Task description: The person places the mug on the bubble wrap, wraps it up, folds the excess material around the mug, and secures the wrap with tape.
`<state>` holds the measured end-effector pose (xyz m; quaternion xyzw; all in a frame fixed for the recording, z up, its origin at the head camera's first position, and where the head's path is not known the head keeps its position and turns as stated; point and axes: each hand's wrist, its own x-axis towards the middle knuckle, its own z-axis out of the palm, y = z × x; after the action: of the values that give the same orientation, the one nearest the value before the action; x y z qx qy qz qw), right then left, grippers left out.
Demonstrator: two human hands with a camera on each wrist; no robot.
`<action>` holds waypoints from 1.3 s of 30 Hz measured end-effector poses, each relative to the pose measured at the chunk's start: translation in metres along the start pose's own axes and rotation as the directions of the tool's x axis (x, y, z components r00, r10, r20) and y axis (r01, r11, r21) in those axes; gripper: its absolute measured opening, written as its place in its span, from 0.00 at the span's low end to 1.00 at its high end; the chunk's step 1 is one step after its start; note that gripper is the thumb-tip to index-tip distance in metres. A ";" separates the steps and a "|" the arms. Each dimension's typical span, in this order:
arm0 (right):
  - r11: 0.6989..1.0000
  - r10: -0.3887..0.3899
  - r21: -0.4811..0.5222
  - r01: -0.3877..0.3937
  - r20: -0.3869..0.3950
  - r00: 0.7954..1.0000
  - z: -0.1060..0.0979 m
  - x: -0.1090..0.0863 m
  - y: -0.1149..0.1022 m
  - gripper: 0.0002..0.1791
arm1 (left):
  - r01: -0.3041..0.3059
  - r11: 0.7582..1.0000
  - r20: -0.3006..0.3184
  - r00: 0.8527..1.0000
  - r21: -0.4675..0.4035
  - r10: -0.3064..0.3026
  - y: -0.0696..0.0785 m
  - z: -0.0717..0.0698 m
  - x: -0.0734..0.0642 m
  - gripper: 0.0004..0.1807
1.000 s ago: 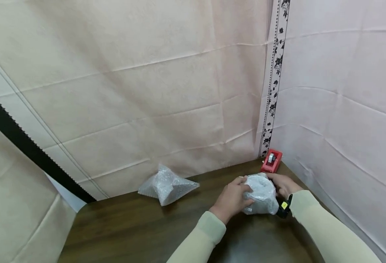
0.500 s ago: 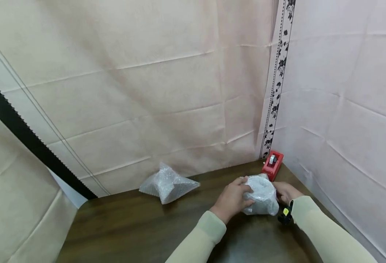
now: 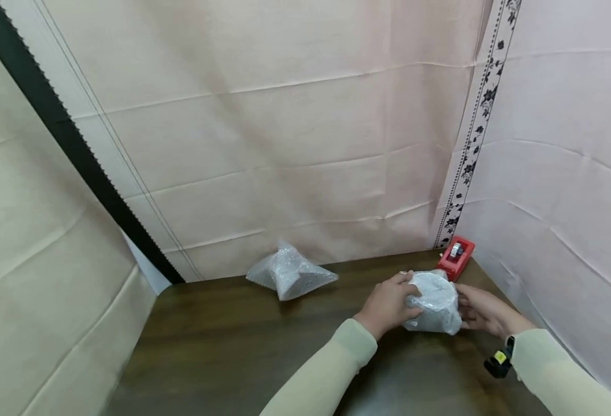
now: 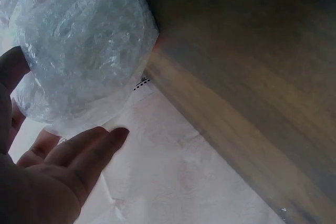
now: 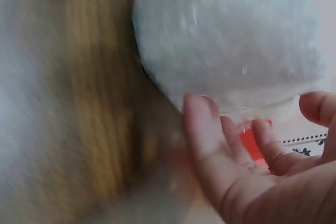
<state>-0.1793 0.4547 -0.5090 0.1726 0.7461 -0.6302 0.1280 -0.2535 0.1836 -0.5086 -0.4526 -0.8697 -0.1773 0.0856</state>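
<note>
A rounded bundle in bubble wrap (image 3: 432,303) sits on the brown wooden table, near its right side. My left hand (image 3: 390,306) holds the bundle's left side, fingers toward the back and thumb in front. In the left wrist view, that hand's thumb and fingers spread around the bubble wrap (image 4: 86,48). At the bundle's right side is my right hand (image 3: 482,309), its fingers extended and slightly bent. Its fingertips (image 5: 199,111) lie right at the wrap's edge in the right wrist view; whether they press on it I cannot tell. What the wrap contains is hidden.
A red tape dispenser (image 3: 456,258) lies just behind the bundle, at the table's back right corner. Farther left, a pointed bubble-wrap packet (image 3: 291,274) rests near the back edge of the table (image 3: 232,346). Pale cloth (image 3: 305,144) hangs behind and on both sides.
The head view has turned, so the scene sits farther right. My right hand has shifted outward from behind the bundle, and its fingers have spread. The left hand stays on the bundle.
</note>
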 end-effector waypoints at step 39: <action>0.988 -0.151 0.035 0.148 0.158 0.976 0.115 0.062 -0.056 0.46 | 0.213 0.977 -0.203 0.957 0.005 -0.207 -0.069 -0.022 -0.059 0.26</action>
<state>-0.2624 0.3393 -0.5041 0.0664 0.7369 -0.6584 0.1377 -0.2764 0.0943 -0.5220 -0.3363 -0.9020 -0.2186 0.1599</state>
